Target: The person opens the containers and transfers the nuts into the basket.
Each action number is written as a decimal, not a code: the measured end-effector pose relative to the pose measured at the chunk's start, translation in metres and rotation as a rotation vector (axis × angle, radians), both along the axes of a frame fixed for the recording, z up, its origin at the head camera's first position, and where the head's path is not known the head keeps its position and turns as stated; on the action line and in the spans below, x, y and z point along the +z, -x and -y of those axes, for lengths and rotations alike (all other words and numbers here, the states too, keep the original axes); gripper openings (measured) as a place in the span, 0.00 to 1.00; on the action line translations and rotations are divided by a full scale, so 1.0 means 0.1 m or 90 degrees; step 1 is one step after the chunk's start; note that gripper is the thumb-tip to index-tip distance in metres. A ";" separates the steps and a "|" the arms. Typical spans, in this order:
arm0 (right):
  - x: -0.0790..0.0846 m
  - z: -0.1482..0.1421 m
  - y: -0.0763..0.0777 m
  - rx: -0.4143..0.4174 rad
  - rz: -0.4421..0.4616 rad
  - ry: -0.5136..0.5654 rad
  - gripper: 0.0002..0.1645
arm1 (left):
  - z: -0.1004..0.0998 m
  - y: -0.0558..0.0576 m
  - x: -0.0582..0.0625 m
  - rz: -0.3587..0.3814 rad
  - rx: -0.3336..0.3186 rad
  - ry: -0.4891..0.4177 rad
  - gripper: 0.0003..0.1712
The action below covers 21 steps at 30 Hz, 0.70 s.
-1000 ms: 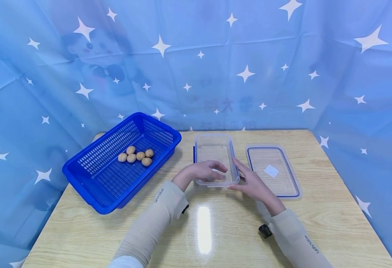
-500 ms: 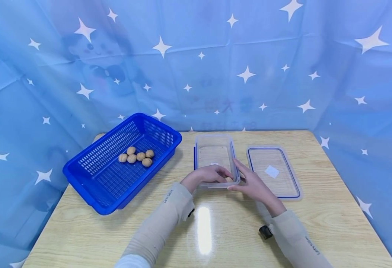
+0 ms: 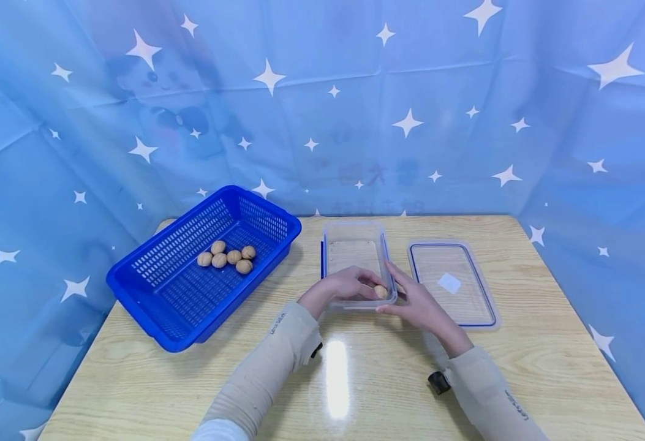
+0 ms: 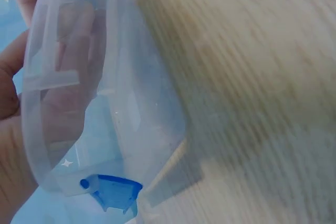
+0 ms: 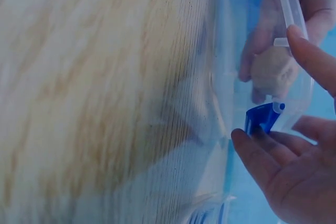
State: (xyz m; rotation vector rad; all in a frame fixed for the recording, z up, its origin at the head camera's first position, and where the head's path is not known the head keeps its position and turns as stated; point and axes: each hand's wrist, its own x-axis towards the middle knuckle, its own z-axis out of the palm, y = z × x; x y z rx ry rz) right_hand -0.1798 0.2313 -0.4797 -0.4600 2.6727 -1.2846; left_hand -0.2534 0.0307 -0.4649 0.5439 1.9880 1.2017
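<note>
A walnut is between the fingers of my left hand, low in the front right corner of a clear plastic food container. Through the container's wall, the right wrist view shows the walnut with the left fingers around it. My right hand grips the same corner from outside, its thumb at the front and its fingers along the right side by a blue latch. In the left wrist view, the container's clear wall stands in front of the left hand.
A blue perforated basket at the left holds several walnuts. The container's clear lid, with a blue seal and white label, lies flat on the wooden table at the right. A starry blue curtain hangs behind.
My left hand has moved right and down inside the container, and the walnut in its fingers has come into sight. My right hand stays on the container's corner.
</note>
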 end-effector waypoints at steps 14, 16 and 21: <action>0.01 0.00 0.00 0.002 0.017 0.016 0.62 | 0.15 0.17 0.28 0.055 0.070 -0.111 0.22; 0.01 0.00 0.01 0.003 0.015 0.013 0.62 | 0.20 0.19 0.35 0.050 0.075 -0.115 0.23; -0.01 0.00 0.01 0.003 0.010 0.007 0.62 | 0.34 0.28 0.58 0.045 0.113 -0.131 0.23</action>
